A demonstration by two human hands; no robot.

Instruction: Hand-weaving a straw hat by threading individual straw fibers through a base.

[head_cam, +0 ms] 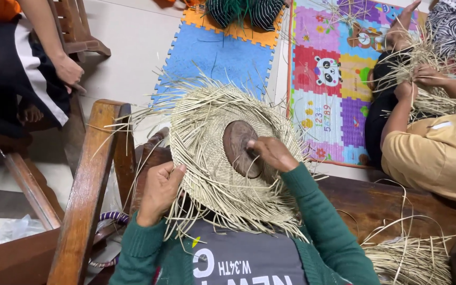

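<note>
i see the straw hat (pixel 212 158) lying in my lap, crown woven tight over the wooden block (pixel 240 149), its edge loose strands. my left hand (pixel 159 190) pinches the hat's edge; my right hand (pixel 273 153) presses closed on the block.

Open floor (pixel 133 47) beyond the chair arm (pixel 88 190), passable. Left blocked by that arm; right hemmed by wooden bench (pixel 376 198), loose straw bundle (pixel 410 258), seated co-worker (pixel 434 153). Ahead, foam mats (pixel 217 58) bare past straw fringe (pixel 186 95).
</note>
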